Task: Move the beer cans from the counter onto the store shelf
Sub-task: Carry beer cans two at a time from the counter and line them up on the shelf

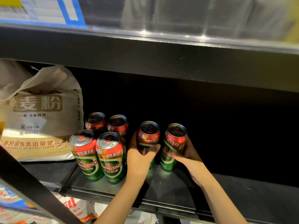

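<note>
Near edge: black store shelf (161, 188), dark interior. Below, at near left — printed bags (77, 207), partly hidden.
On shelf, left of centre: four upright beer cans in a square — two near cans (98, 156), two far cans (107, 123).
Right of these: left hand (140, 155) curled round a fifth can (148, 135); right hand (188, 151) wrapped round a sixth can (174, 143). Both cans upright, bases at shelf level.
Far left: beige flour sack (43, 113), just beside the cans.

On the shelf (161, 188), four cans (103, 147) stand between a flour sack (42, 113) and two hand-held cans (161, 143).
</note>
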The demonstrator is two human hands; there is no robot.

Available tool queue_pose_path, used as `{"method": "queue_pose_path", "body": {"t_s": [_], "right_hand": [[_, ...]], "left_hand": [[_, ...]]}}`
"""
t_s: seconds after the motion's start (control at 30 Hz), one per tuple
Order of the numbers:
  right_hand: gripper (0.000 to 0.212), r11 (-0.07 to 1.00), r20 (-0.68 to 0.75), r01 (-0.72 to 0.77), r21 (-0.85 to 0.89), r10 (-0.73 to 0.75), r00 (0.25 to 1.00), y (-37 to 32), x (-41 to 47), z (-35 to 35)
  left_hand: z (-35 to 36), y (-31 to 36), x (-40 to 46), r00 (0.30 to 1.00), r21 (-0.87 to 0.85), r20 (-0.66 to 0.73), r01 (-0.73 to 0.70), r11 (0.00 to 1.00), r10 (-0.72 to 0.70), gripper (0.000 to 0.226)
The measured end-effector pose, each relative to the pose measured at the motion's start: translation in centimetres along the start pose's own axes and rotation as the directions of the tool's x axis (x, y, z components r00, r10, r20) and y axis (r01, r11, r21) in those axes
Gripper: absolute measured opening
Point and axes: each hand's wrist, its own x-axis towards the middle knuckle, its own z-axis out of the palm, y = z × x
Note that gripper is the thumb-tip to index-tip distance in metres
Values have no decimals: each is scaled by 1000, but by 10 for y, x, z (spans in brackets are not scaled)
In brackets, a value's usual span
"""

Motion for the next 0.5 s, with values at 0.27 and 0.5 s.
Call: {"method": "queue_pose_path", "body": {"t_s": [0.27, 0.5], "right_hand": [[93, 987, -427, -59, -152, -12, 904, 45, -15, 46], [76, 969, -511, -86, -231, -45, 859, 45, -15, 57]], "left_hand": [[-8, -53, -23, 1000, 356, 6, 19, 934, -23, 67], [-3, -56, -27, 998, 394, -45, -24, 919, 46, 51]]}}
